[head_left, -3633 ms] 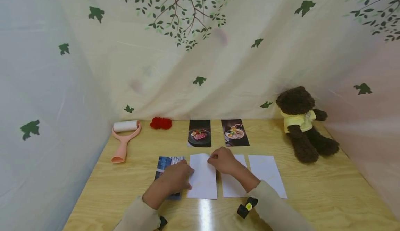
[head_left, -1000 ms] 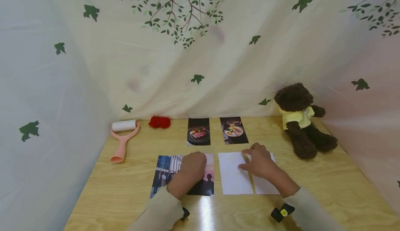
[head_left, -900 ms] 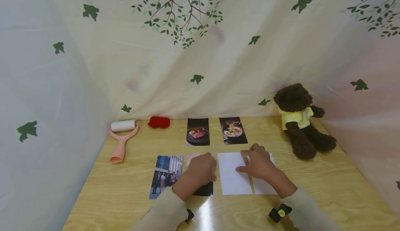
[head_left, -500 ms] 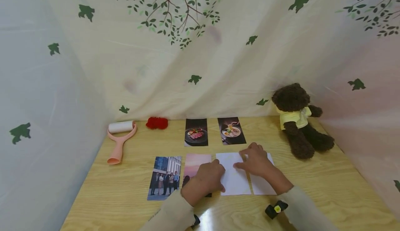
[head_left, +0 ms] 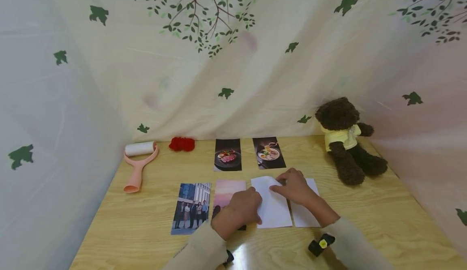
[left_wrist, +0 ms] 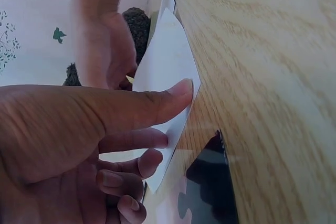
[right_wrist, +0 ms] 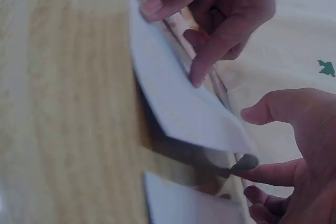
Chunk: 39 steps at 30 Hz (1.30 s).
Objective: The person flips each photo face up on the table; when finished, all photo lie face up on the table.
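Mark white rectangular paper card [head_left: 271,211] directly between both hands — right side bent up off yellow-brown wood-grain table [head_left: 120,225], most at the far corner. Runs lengthwise away from the body, equally close to either hand. At its left edge, left hand [head_left: 238,209] with thumb and index spread and touching, other fingers loosely bent. At the raised corner, right hand [head_left: 297,189] with thumb and index parted, index at the underside, no pinch visible. Just right, across a thin gap, second plain white card [head_left: 304,217], partly under right forearm [head_left: 324,212]. Just left, partly behind left hand, glossy pink-sky photo card [head_left: 229,189]. Past the far edge, short strip of table, then dark glossy meat-plate photo card [head_left: 227,158] and dark glossy bowl photo card [head_left: 269,156] — tightest sideways, more table showing toward the body.
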Motion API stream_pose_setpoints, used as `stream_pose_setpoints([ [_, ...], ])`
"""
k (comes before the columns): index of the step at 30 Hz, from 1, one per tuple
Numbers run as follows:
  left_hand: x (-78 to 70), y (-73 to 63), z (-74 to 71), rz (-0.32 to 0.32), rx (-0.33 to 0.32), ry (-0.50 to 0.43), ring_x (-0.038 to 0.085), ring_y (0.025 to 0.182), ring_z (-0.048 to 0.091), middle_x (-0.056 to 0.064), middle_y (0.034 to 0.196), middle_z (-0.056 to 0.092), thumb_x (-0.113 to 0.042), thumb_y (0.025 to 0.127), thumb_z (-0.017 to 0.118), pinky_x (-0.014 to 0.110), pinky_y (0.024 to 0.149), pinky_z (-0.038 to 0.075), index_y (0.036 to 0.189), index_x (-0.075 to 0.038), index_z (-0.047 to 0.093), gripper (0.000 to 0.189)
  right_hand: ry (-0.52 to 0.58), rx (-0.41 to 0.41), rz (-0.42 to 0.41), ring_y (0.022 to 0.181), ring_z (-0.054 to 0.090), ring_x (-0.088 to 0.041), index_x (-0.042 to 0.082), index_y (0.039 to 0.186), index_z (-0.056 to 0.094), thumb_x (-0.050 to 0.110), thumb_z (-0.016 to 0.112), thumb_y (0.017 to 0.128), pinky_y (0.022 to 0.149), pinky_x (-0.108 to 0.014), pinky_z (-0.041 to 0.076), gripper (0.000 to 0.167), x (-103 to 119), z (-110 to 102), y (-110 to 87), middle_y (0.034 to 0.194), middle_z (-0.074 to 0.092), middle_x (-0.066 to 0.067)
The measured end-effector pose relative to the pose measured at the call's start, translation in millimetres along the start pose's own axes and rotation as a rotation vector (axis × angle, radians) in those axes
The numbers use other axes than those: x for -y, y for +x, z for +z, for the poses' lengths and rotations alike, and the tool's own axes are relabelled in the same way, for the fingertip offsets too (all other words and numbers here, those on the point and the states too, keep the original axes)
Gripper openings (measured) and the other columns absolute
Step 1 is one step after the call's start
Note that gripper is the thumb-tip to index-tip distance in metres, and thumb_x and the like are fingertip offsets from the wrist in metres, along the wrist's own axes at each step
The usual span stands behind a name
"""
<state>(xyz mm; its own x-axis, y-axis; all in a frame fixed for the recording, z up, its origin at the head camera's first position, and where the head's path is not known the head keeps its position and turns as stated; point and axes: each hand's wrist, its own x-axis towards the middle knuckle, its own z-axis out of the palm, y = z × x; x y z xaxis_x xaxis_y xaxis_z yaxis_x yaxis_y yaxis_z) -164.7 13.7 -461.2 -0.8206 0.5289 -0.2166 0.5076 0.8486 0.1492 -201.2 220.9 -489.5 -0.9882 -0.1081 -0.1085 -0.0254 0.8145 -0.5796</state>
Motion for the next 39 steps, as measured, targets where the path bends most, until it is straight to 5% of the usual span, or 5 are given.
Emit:
stream_pose_setpoints([
  [6, 2.5, 2.4, 0.1, 0.006, 0.040, -0.054, 0.014, 0.073, 0.051, 0.001, 0.091, 0.060, -0.040, 0.078, 0.094, 0.030, 0.066, 0.049, 0.094, -0.011, 0.075, 0.038, 0.121, -0.049, 0.014, 0.095, 0.054, -0.024, 0.005, 0.113, 0.068, 0.032, 0.082, 0.090, 0.078, -0.034, 0.043, 0.038, 0, 3, 2.3, 0.102, 0.061, -0.009],
  [14, 2.7, 7.1, -0.9, 0.052, 0.048, -0.214, 0.010, 0.070, 0.049, -0.001, 0.086, 0.060, -0.055, 0.095, 0.074, 0.027, 0.063, 0.044, 0.080, -0.012, 0.065, 0.046, 0.461, -0.045, -0.033, 0.082, 0.057, -0.014, -0.004, 0.121, 0.055, 0.004, 0.072, 0.096, 0.068, -0.025, 0.049, 0.031, 4, -7, -2.0, 0.095, 0.064, -0.010],
  [20, -2.1, 11.0, -5.4, 0.058, -0.022, -0.439, 0.014, 0.083, 0.069, 0.003, 0.100, 0.075, -0.069, 0.102, 0.051, 0.031, 0.072, 0.053, 0.115, -0.008, 0.075, 0.067, 0.649, -0.007, 0.003, 0.079, 0.061, -0.011, -0.005, 0.132, 0.050, 0.006, 0.069, 0.099, 0.066, -0.028, 0.058, 0.040, 13, -13, -7.0, 0.099, 0.059, -0.006],
  [24, -4.4, 11.3, -9.9, 0.043, -0.091, -0.497, 0.021, 0.106, 0.075, 0.005, 0.121, 0.078, -0.068, 0.103, 0.049, 0.036, 0.086, 0.059, 0.133, -0.009, 0.070, 0.070, 0.716, -0.006, -0.020, 0.083, 0.063, -0.011, -0.007, 0.137, 0.046, 0.008, 0.067, 0.101, 0.071, -0.030, 0.061, 0.044, 19, -16, -8.6, 0.101, 0.057, -0.006],
  [39, 10.8, 5.3, -13.7, 0.019, -0.196, -0.760, 0.005, 0.082, 0.067, 0.006, 0.117, 0.079, -0.033, 0.104, 0.063, 0.023, 0.069, 0.054, 0.135, -0.006, 0.071, 0.042, 0.688, 0.060, -0.134, 0.103, 0.067, -0.013, -0.010, 0.142, 0.050, 0.015, 0.050, 0.112, 0.092, -0.036, 0.061, 0.039, 28, -8, -13.2, 0.125, 0.060, -0.026],
])
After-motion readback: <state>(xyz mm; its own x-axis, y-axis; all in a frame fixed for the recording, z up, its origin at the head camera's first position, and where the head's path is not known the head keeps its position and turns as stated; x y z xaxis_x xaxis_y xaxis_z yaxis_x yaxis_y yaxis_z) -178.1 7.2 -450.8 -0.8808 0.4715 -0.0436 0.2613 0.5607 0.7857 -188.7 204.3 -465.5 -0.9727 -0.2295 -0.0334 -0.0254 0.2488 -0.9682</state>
